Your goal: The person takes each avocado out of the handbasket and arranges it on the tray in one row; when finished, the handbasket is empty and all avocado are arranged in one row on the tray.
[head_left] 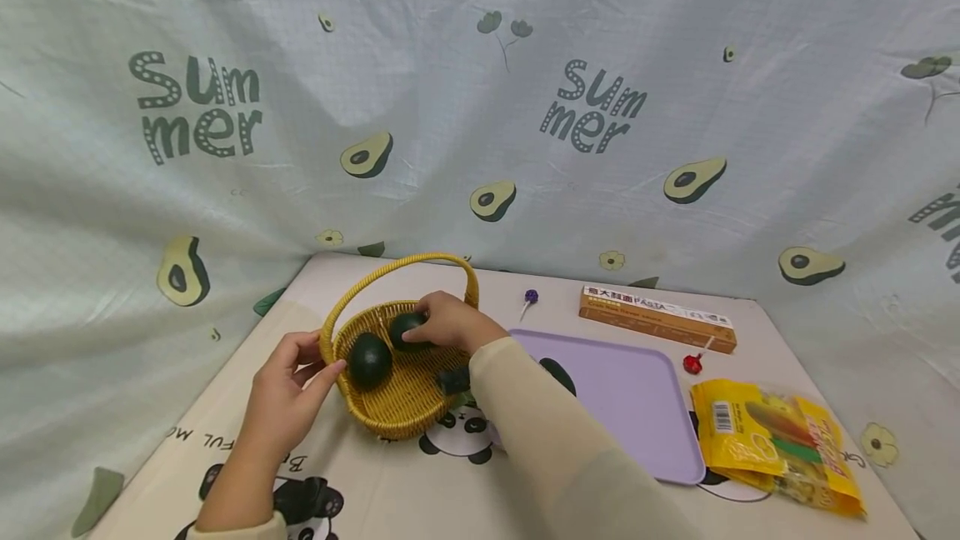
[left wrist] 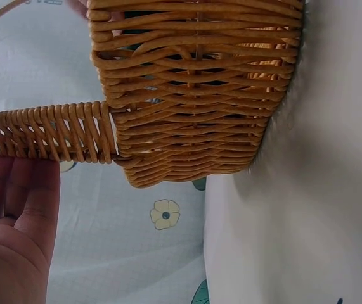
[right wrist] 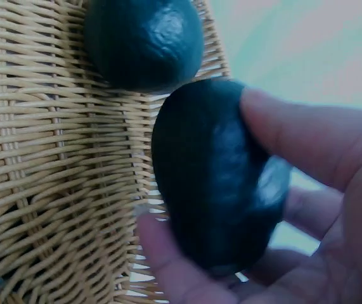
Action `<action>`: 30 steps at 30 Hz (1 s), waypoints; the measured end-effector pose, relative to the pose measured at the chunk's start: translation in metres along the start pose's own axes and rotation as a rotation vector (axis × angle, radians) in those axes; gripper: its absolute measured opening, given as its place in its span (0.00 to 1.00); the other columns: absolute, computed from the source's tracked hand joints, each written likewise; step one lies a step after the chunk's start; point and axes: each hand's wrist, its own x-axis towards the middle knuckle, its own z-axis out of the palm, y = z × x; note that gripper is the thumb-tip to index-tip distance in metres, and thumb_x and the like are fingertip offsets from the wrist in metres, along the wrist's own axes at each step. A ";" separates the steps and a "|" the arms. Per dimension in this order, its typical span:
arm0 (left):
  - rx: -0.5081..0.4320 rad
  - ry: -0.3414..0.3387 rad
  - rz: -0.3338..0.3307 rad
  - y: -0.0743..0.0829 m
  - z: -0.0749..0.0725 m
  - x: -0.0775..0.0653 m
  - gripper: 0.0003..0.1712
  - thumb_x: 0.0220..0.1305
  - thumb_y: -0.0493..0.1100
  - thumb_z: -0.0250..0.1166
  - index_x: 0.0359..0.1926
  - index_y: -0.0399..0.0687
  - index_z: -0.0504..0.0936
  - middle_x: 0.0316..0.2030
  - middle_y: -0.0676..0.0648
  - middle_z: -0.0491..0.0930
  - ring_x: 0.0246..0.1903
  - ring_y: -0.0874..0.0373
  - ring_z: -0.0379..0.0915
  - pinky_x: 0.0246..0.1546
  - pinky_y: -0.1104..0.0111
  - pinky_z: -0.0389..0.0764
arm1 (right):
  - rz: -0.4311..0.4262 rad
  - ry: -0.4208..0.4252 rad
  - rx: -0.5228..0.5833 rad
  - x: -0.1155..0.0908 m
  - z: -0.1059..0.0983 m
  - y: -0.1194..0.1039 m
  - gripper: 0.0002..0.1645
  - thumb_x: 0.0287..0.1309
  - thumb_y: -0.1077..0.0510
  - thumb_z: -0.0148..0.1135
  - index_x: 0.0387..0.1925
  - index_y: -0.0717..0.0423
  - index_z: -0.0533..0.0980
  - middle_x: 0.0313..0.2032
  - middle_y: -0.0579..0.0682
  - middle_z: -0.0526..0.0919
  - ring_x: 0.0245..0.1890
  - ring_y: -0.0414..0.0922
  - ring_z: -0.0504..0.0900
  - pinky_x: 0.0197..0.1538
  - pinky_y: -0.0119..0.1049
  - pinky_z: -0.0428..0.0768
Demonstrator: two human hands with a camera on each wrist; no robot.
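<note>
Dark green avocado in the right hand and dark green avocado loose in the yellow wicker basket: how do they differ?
The held avocado is gripped by the right hand; the loose avocado lies in the basket, in neither hand. In the head view, the hand partly covers the held avocado; the loose avocado shows almost whole. Both are dark green and shiny.

A rectangular lilac tray [head_left: 626, 407] is flanked by a yellow plastic packet [head_left: 738, 432]. Behind, a long brown-and-white box [head_left: 656, 319] is seen.
</note>
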 end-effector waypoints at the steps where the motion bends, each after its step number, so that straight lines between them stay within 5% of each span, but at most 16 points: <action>1: -0.002 0.000 0.000 0.000 0.000 0.000 0.24 0.67 0.36 0.70 0.61 0.41 0.73 0.54 0.43 0.79 0.53 0.54 0.77 0.53 0.89 0.76 | -0.015 0.000 0.001 -0.002 -0.002 0.000 0.35 0.62 0.47 0.73 0.67 0.53 0.74 0.59 0.51 0.79 0.51 0.44 0.81 0.51 0.39 0.88; 4: -0.004 0.000 -0.002 0.001 0.000 0.001 0.24 0.67 0.36 0.70 0.61 0.42 0.73 0.54 0.42 0.79 0.54 0.53 0.77 0.53 0.88 0.76 | -0.063 0.005 0.017 -0.007 -0.007 0.001 0.35 0.62 0.47 0.73 0.68 0.49 0.73 0.62 0.51 0.77 0.53 0.45 0.81 0.47 0.39 0.90; 13: 0.001 0.007 -0.019 0.001 0.000 -0.001 0.24 0.67 0.36 0.70 0.61 0.42 0.73 0.54 0.43 0.79 0.54 0.54 0.77 0.54 0.84 0.78 | -0.168 0.103 0.044 -0.019 -0.017 0.007 0.40 0.54 0.45 0.79 0.66 0.44 0.72 0.64 0.49 0.77 0.57 0.45 0.79 0.62 0.43 0.83; 23: 0.009 0.020 -0.011 0.001 0.001 0.001 0.24 0.67 0.35 0.69 0.61 0.42 0.73 0.54 0.44 0.79 0.53 0.56 0.76 0.55 0.76 0.82 | -0.230 0.133 -0.004 -0.029 -0.027 0.013 0.38 0.53 0.42 0.79 0.64 0.38 0.73 0.59 0.48 0.78 0.55 0.47 0.81 0.59 0.44 0.85; 30: -0.001 0.016 0.004 -0.001 0.002 0.002 0.23 0.68 0.36 0.69 0.61 0.42 0.73 0.55 0.43 0.79 0.51 0.73 0.72 0.54 0.84 0.79 | -0.264 0.168 0.060 -0.040 -0.031 0.018 0.40 0.48 0.46 0.83 0.59 0.41 0.70 0.60 0.47 0.77 0.55 0.45 0.80 0.59 0.42 0.85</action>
